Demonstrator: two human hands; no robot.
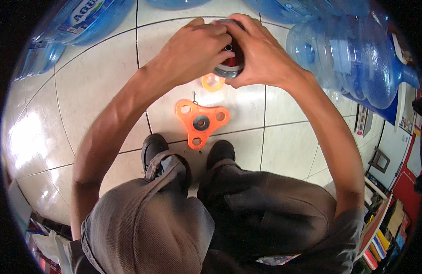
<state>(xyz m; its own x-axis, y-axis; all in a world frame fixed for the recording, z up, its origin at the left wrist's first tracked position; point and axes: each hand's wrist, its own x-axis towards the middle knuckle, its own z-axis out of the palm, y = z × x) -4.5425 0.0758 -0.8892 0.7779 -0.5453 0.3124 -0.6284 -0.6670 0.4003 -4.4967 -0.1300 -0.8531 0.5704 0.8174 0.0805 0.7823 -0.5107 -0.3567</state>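
Observation:
Out in front of me, above the tiled floor, both my hands are closed around a dark rounded object with a red part and a grey rim (228, 71). My right hand (261, 55) wraps its right side. The fingers of my left hand (201, 48) curl over its top and left; they cover much of it, so its kind is unclear. Just below the hands an orange ring (212, 83) is partly in view. Nearer my feet lies an orange three-armed plate (210, 112) with a hole in each arm and a dark round centre. A small metal pin or hook (194, 97) touches its upper edge.
Large blue water bottles (345, 55) lie at the right, with another bottle (90, 20) at the far left. My shoes (221, 153) stand just below the orange plate. Books and shelving (380, 237) line the right side. Pale tiles (101, 96) cover the floor.

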